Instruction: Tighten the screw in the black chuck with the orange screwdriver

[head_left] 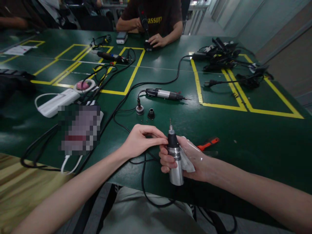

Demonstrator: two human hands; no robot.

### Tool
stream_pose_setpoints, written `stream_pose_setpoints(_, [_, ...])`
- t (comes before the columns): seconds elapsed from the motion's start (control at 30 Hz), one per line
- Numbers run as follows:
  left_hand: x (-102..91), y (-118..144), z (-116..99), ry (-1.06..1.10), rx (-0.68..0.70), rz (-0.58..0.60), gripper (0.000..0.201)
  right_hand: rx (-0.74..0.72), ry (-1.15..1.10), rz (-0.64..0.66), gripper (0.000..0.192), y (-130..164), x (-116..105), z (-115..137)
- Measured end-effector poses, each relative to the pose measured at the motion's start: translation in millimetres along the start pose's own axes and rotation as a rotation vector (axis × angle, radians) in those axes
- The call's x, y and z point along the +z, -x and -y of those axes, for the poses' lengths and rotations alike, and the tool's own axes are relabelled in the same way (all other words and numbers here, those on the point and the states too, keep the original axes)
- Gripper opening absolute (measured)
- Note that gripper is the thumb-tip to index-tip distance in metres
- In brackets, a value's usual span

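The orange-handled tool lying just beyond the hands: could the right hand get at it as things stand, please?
Probably not directly: the right hand is wrapped around the electric screwdriver. The orange-handled tool lies uncovered beside it.

Workshop or assembly station: green surface (243,136) taped into yellow bays (243,109), strewn with electric screwdrivers (165,94) and cables (156,83).

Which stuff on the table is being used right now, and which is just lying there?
In use:
- right hand gripping upright electric screwdriver
- left hand pinching its black collar

Lying about:
- second screwdriver
- two small caps
- orange-handled tool
- white power strip
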State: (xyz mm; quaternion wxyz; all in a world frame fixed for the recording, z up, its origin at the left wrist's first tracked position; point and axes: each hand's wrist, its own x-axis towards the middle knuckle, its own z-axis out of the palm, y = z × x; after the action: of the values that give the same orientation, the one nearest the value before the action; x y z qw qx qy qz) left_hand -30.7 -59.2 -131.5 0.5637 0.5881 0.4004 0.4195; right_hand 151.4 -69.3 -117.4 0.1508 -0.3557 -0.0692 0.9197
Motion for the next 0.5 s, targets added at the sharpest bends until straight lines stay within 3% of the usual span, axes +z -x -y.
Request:
stream_pose_setpoints(0.33, [15.2, 4.8, 2.7, -0.25, 0.195, -0.1, 0.014, -0.088, -0.038, -0.072, 0.078, -2.6, -2.0, 8.6])
stream_pose_setpoints(0.5, [20.2, 4.4, 4.6, -0.289, 0.212, -0.139, 0.012, -0.099, -0.047, -0.094, 0.078, -3.3, 2.3, 9.4])
